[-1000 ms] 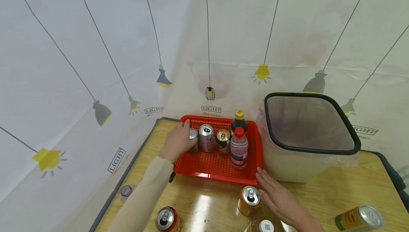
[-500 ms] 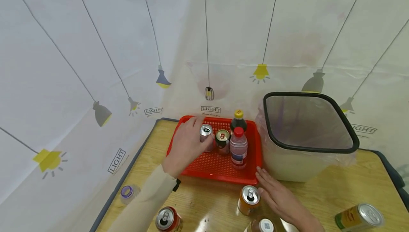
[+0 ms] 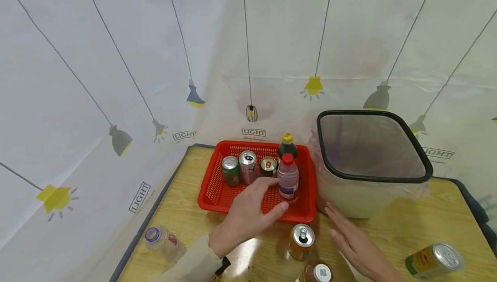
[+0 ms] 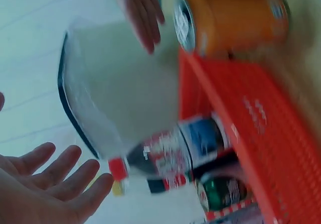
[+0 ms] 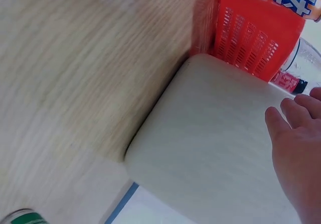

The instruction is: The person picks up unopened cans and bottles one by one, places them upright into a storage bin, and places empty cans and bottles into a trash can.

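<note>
In the head view my left hand (image 3: 250,213) hovers over the front of the red plastic basket (image 3: 217,206), thumb and fingers spread, holding nothing. Closest to its fingers is a clear bottle with a red cap (image 3: 288,180), standing in the basket. Behind stand a green can (image 3: 231,172), a silver can (image 3: 248,167), a dark can with a gold lid (image 3: 268,167) and a dark bottle with a yellow cap (image 3: 287,147). My right hand (image 3: 359,247), fingers straight and holding nothing, is beside the bin. Between the hands stands an orange can (image 3: 301,243).
A pale bin (image 3: 349,202) with a black rim and a plastic liner stands right of the basket. A capless clear bottle (image 3: 167,243) is at left, a white-capped bottle (image 3: 316,272) at front. A yellow-green can (image 3: 432,260) lies at the right.
My left hand has come away from the green can and moved right and nearer, past the other cans. The green can stays in the basket. My right hand has shifted slightly right.
</note>
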Demonstrator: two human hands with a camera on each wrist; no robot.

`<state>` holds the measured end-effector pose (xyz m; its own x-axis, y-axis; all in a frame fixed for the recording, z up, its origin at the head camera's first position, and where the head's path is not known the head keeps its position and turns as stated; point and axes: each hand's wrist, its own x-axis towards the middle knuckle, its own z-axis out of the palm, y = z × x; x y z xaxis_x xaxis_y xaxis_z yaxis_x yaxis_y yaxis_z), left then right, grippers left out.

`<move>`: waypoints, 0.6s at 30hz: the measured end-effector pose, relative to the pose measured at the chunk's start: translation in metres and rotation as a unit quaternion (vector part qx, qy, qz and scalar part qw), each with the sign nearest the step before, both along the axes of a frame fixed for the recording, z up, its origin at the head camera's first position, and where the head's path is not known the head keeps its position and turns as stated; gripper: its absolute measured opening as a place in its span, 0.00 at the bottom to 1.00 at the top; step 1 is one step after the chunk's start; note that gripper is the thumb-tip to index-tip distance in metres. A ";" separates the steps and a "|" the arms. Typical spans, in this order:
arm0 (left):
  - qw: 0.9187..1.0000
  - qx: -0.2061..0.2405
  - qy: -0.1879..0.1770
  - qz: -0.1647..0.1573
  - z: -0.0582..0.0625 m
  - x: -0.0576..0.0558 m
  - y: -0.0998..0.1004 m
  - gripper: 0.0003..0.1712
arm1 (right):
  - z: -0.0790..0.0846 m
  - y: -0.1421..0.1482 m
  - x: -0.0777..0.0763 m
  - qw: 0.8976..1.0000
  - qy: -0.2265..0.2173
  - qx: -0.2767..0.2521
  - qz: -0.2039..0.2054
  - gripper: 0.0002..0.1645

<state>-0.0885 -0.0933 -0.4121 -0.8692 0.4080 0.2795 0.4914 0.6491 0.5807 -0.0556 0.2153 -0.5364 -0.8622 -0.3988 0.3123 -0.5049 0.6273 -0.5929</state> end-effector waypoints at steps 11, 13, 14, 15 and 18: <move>0.982 0.091 -0.084 -0.142 -0.033 0.038 0.030 0.33 | -0.006 0.021 0.018 0.996 -0.068 0.011 -0.049 0.33; 0.975 0.095 -0.098 -0.174 -0.043 0.043 0.035 0.35 | -0.009 0.026 0.020 0.996 -0.065 0.007 -0.052 0.32; 0.971 0.096 -0.110 -0.191 -0.047 0.045 0.038 0.36 | -0.011 0.028 0.021 0.996 -0.064 0.007 -0.054 0.31; 0.967 0.097 -0.117 -0.205 -0.052 0.047 0.040 0.38 | -0.012 0.030 0.022 0.996 -0.064 0.007 -0.057 0.31; 0.955 0.098 -0.142 -0.243 -0.066 0.051 0.045 0.44 | -0.014 0.035 0.025 0.995 -0.066 0.016 -0.067 0.31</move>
<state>-0.0376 -0.0480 -0.4781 -0.6426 0.7465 0.1728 0.5114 0.2499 0.8222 -0.0307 0.2500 -0.5506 -0.9412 -0.2853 0.1806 -0.3337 0.7038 -0.6271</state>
